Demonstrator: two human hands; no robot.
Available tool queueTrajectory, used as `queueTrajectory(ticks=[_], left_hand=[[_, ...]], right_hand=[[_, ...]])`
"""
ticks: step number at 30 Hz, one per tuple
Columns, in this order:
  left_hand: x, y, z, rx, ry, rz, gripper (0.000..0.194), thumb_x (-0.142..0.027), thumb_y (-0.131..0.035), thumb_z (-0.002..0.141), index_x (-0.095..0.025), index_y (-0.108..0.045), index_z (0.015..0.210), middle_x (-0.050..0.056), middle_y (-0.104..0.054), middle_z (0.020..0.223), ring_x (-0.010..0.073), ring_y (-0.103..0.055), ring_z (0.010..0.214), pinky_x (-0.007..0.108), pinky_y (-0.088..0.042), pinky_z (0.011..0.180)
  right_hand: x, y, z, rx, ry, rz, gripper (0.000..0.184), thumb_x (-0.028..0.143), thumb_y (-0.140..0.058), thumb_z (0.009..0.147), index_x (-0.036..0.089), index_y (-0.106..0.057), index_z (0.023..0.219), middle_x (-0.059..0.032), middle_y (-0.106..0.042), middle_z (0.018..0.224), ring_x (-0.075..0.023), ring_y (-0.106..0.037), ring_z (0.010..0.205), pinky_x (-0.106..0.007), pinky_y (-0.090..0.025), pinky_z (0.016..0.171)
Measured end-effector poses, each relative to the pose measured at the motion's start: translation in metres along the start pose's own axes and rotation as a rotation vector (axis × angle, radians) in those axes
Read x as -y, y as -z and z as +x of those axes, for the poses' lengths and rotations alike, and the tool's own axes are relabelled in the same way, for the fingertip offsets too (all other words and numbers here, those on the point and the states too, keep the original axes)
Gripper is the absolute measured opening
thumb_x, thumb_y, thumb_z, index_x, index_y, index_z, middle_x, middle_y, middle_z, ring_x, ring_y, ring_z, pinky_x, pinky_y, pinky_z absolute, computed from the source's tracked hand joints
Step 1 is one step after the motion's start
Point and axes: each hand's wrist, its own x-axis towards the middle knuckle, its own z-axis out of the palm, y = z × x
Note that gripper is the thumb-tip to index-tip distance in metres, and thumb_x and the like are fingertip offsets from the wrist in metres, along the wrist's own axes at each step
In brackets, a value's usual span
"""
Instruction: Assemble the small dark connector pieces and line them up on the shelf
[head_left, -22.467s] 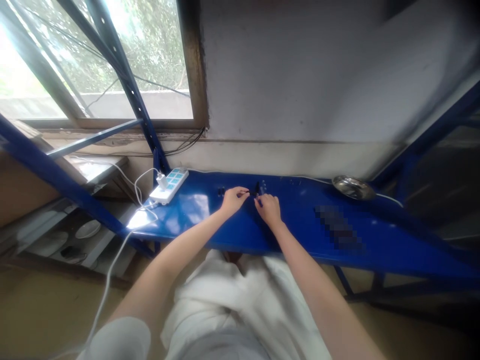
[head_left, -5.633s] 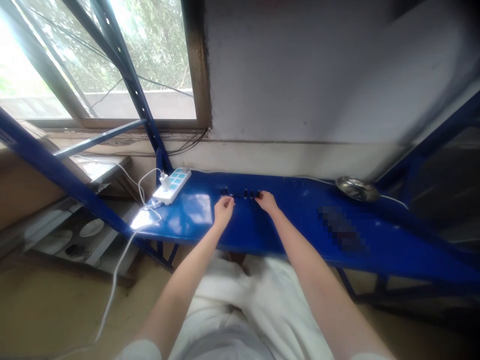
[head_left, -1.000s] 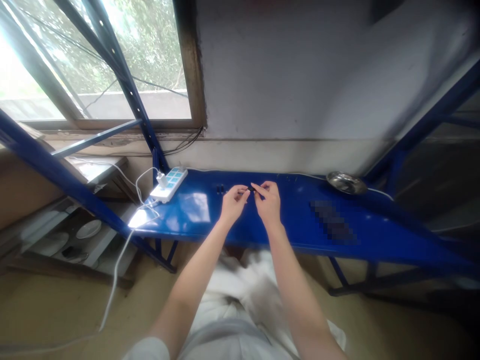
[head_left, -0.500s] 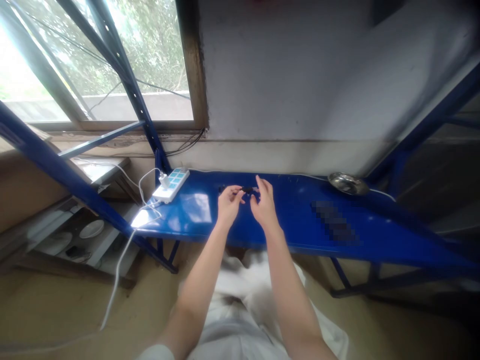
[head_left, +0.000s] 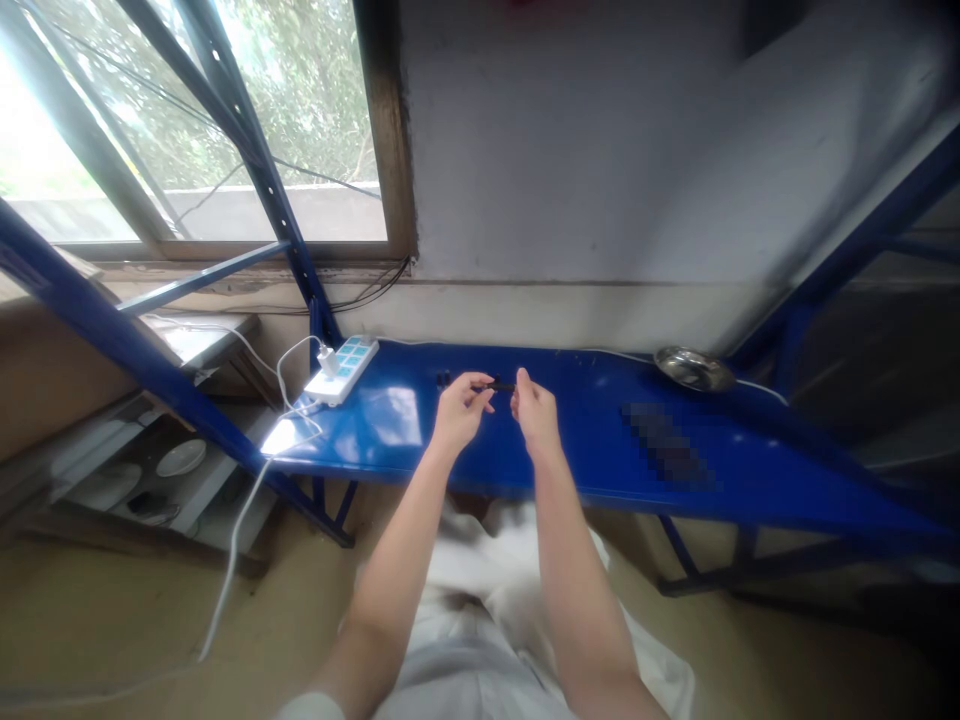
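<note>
Both hands hover over the middle of a blue metal shelf. My left hand and my right hand pinch the two ends of a small thin black part between their fingertips, just above the shelf surface. Two more small black pieces stand on the shelf a little to the left of my left hand. Details of the black part are too small to make out.
A white power strip with a plugged-in white cable lies at the shelf's left end. A small metal dish sits at the back right. Blue rack struts cross the window on the left; a grey wall stands behind.
The hands have drawn slightly apart and lowered, with the black part now stretched between both sets of fingertips. The right hand's fingers, spread half a second ago, have closed on it.
</note>
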Motion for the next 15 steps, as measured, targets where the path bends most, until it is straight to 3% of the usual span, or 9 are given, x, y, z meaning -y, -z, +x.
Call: queueTrajectory(ticks=[6,15], left_hand=[[-0.0053,0.0021,-0.0008,0.039,0.005,-0.030,0.018,-0.026,-0.057,0.076,-0.017,-0.059,0.091,0.002,-0.061,0.079,0.0077,-0.059,0.056,0.021,-0.046,0.060],[-0.0043,-0.0004,0.0000,0.052,-0.086,0.084,0.012,-0.023,-0.046,0.082,-0.018,-0.054,0.090,0.001,-0.060,0.073,0.0081,-0.055,0.056,0.021,-0.045,0.059]], right_hand=[[0.0035,0.0001,-0.0032,-0.044,0.008,0.046,0.050,0.065,-0.040,0.076,0.020,-0.037,0.054,0.0041,-0.039,0.047,-0.0084,-0.035,0.043,-0.022,-0.029,0.043],[0.0105,0.0004,-0.0065,-0.056,0.041,-0.011,0.048,0.060,-0.037,0.080,0.020,-0.038,0.053,0.0033,-0.040,0.049,-0.0090,-0.035,0.045,-0.022,-0.029,0.044]])
